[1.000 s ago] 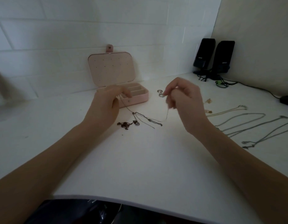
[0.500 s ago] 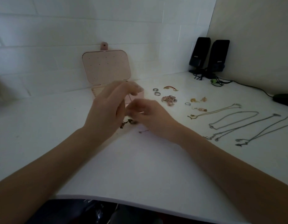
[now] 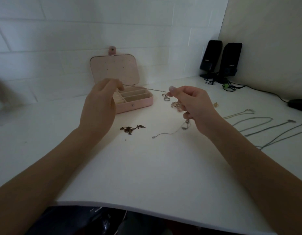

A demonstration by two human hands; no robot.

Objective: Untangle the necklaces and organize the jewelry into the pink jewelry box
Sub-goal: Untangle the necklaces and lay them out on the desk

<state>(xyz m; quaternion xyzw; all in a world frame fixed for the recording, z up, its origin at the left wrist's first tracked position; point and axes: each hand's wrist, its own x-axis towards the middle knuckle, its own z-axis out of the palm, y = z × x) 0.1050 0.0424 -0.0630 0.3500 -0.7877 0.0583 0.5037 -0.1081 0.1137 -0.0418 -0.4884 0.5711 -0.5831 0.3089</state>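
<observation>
The pink jewelry box [image 3: 140, 103] stands open against the wall, its lid upright and its compartments showing. My left hand [image 3: 100, 107] and my right hand [image 3: 192, 106] are raised in front of it, each pinching one end of a thin silver chain [image 3: 150, 89] stretched taut between them. The rest of that chain hangs below my right hand and trails onto the table [image 3: 167, 133]. A dark tangled chain [image 3: 129, 128] lies on the table between my hands.
Rings [image 3: 166, 97], a rose-coloured bracelet [image 3: 175, 104] and small earrings [image 3: 215, 104] lie right of the box. Several straightened necklaces [image 3: 258, 124] lie at the right. Two black speakers [image 3: 219, 61] with cables stand in the corner. A dark mouse [image 3: 297, 105] sits far right.
My hands were together low over the tangle. They have now lifted and moved apart, pulling a silver chain taut between them and free of the dark chain.
</observation>
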